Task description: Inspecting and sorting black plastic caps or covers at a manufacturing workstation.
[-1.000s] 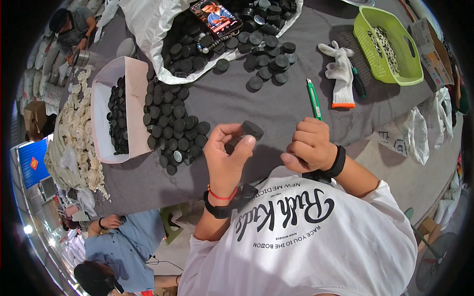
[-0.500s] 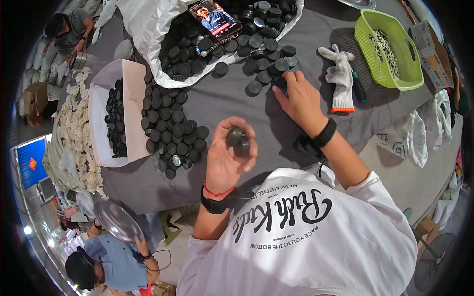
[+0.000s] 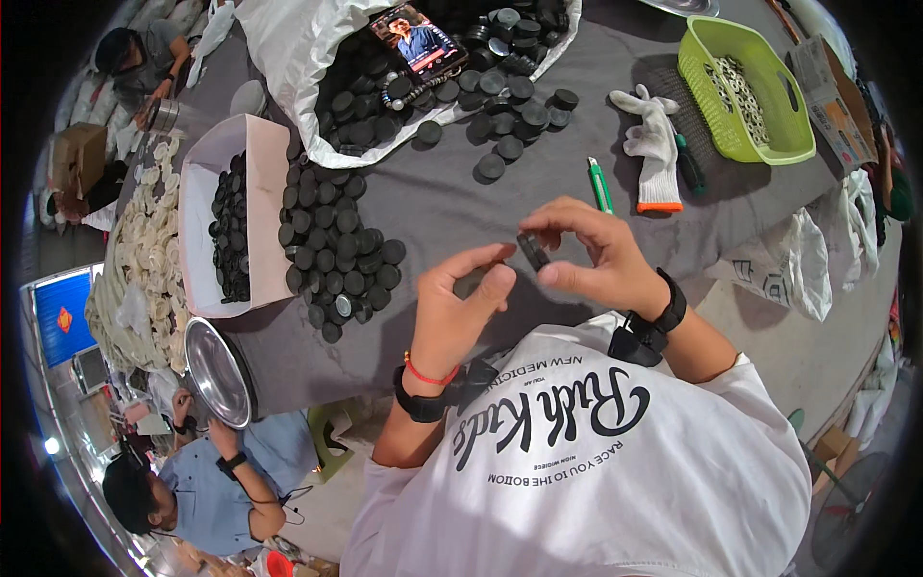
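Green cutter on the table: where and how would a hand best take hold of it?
Probably pinch the green cutter across its slim body from above, reaching from the person's side: it lies flat, its narrow pale tip pointing away from the right hand.

Pinching a black disc (image 3: 532, 252) between thumb and fingers of the right hand (image 3: 611, 258), and curling the left hand (image 3: 450, 313) just beside it, leaving its shadowed palm unreadable. Working over a grey cloth (image 3: 437, 207), near a green cutter (image 3: 600, 185) and a white glove (image 3: 654, 144). Facing a white sack (image 3: 279, 67) of dark discs (image 3: 361, 130) under a lit phone (image 3: 419, 43). Having at left a heap of loose discs (image 3: 336, 252) against a pale box (image 3: 268, 212), and, lower, a co-worker in blue (image 3: 207, 495) touching a metal bowl (image 3: 219, 370).
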A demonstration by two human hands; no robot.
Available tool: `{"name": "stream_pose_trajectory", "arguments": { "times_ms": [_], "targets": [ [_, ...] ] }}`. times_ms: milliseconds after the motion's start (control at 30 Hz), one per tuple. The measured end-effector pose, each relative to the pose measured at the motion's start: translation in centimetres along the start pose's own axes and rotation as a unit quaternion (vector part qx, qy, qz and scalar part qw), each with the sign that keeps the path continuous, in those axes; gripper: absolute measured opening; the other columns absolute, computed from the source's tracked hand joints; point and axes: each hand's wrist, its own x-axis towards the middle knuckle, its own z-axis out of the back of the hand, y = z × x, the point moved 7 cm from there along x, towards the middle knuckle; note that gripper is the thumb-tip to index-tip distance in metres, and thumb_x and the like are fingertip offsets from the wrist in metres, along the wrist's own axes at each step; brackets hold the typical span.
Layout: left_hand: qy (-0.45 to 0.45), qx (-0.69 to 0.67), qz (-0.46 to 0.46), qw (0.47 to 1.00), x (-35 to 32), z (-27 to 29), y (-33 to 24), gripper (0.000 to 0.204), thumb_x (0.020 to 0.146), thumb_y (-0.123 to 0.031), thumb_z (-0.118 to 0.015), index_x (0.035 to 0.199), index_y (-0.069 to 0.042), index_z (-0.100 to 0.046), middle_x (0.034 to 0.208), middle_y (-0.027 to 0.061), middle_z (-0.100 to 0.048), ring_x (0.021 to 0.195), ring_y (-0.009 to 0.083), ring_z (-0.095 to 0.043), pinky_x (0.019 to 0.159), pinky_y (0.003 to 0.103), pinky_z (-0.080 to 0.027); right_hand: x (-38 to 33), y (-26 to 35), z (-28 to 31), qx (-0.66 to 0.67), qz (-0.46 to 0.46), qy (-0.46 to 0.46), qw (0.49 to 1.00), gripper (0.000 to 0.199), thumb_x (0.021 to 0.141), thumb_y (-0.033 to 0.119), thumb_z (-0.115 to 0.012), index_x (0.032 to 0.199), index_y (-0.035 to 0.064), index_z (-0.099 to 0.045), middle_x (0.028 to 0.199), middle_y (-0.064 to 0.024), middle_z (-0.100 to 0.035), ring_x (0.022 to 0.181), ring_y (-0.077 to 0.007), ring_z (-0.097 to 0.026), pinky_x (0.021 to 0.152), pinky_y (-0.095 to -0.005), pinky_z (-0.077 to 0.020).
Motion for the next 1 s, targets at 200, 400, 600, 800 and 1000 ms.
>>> {"name": "stream_pose_trajectory", "arguments": {
  "times_ms": [200,400,600,800,1000],
  "targets": [
    [0.029,0.129,-0.064,0.989,-0.9,-1.0,-1.6,0.037,0.084,-0.026,-0.070,0.104,0.004,-0.064,0.082,0.0036,-0.063,0.067,0.0067,-0.055,0.059,0.021,-0.044,-0.7,1.2,-0.6,-0.050,0.040,0.017,0.998,0.044,0.073,0.020,-0.078,0.111,0.0032,-0.063,0.099,-0.0075,-0.062,0.087,-0.0189,-0.056,0.077,-0.0301,-0.0445],
    [0.027,0.086,-0.022,0.996,-1.2,-1.1,-1.4,0.025,0.080,-0.012,-0.070,0.099,0.003,-0.065,0.082,0.0008,-0.062,0.079,0.0081,-0.055,0.075,0.024,-0.045,-0.9,1.8,-1.0,-0.063,0.067,0.036,0.995,0.051,0.075,0.024,-0.077,0.117,0.0008,-0.060,0.105,-0.0102,-0.060,0.089,-0.0212,-0.056,0.076,-0.0312,-0.0459],
    [-0.032,0.093,-0.043,0.994,-1.5,0.2,-1.8,0.026,0.078,-0.011,-0.069,0.098,0.004,-0.065,0.083,0.0011,-0.063,0.079,0.0080,-0.055,0.075,0.023,-0.045,-1.8,4.1,-0.5,-0.205,0.213,0.066,0.953,0.022,0.069,0.018,-0.074,0.081,0.0041,-0.061,0.072,-0.0079,-0.054,0.062,-0.0236,-0.053,0.055,-0.0331,-0.0402],
    [-0.043,0.090,-0.038,0.994,-1.2,0.6,-1.6,0.026,0.077,-0.012,-0.070,0.099,0.003,-0.064,0.083,0.0013,-0.063,0.080,0.0078,-0.055,0.074,0.023,-0.045,-2.4,3.9,-0.9,-0.201,0.270,0.058,0.940,0.029,0.066,0.015,-0.072,0.058,0.0084,-0.046,0.054,-0.0038,-0.043,0.045,-0.0222,-0.045,0.043,-0.0337,-0.0310],
    [-0.041,0.093,-0.030,0.994,-1.1,0.7,-1.5,0.027,0.077,-0.012,-0.070,0.097,0.003,-0.064,0.084,0.0017,-0.063,0.080,0.0077,-0.055,0.074,0.023,-0.045,-1.7,4.2,-1.0,-0.207,0.236,0.043,0.949,0.016,0.068,0.015,-0.071,0.077,0.0059,-0.061,0.057,-0.0035,-0.047,0.047,-0.0213,-0.048,0.045,-0.0323,-0.0347]
  ]
}}
